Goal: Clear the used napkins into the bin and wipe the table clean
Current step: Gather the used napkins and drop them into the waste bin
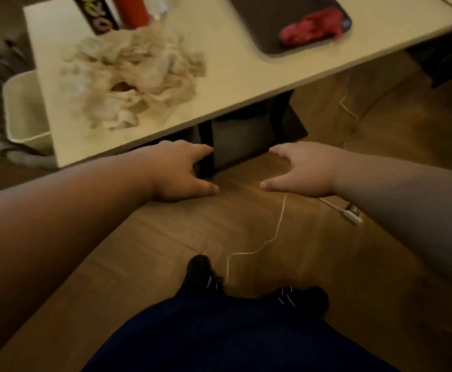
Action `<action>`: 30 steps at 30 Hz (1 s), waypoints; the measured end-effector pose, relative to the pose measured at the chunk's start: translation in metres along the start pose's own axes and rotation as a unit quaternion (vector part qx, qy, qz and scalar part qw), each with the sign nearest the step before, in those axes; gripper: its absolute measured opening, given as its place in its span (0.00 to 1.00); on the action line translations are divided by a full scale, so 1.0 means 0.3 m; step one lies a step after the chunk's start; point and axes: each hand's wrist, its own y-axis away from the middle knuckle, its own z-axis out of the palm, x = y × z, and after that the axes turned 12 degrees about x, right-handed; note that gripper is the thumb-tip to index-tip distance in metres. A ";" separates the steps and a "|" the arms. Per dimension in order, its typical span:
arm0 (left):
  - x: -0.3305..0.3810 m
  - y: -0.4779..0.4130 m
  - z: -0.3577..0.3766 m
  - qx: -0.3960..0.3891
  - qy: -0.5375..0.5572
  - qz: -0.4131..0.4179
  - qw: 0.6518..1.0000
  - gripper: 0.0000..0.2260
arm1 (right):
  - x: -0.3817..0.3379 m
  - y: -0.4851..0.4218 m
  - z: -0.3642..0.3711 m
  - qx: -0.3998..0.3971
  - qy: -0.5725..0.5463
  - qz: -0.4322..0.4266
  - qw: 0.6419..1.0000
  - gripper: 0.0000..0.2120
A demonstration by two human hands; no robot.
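A heap of crumpled used napkins (133, 76) lies on the left part of the cream table (235, 71). A white bin (25, 108) stands on the floor against the table's left side, partly hidden by the tabletop. A red cloth (310, 26) rests on a dark tray (281, 22) at the back right. My left hand (182, 170) and my right hand (300, 170) are stretched out in front of the table's near edge, fingers apart, holding nothing. Between them, under the table, stands a dark box-like object (238, 140).
A red cylinder (131, 9) and a dark printed box (98, 14) stand at the table's back left. A white cable (273, 229) with a plug (351, 214) runs across the wooden floor. My two black shoes (203, 272) are below.
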 end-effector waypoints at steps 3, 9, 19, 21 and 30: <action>-0.256 0.055 -0.056 0.000 0.010 -0.037 0.999 0.40 | -0.250 -0.107 0.009 -0.008 0.006 -0.035 0.999 0.43; -0.513 0.065 -0.123 0.008 0.039 -0.082 0.996 0.40 | -0.530 -0.251 -0.050 -0.020 0.009 -0.079 0.997 0.44; -0.742 -0.148 -0.314 0.082 0.074 -0.155 0.982 0.41 | -0.739 -0.652 -0.229 0.022 0.022 -0.137 0.990 0.42; -0.780 -0.199 -0.354 0.105 0.076 -0.179 0.975 0.41 | -0.767 -0.742 -0.275 0.030 0.029 -0.154 0.987 0.41; -0.928 -0.409 -0.495 0.146 0.102 -0.190 0.965 0.39 | -0.850 -1.054 -0.416 0.056 0.059 -0.166 0.983 0.34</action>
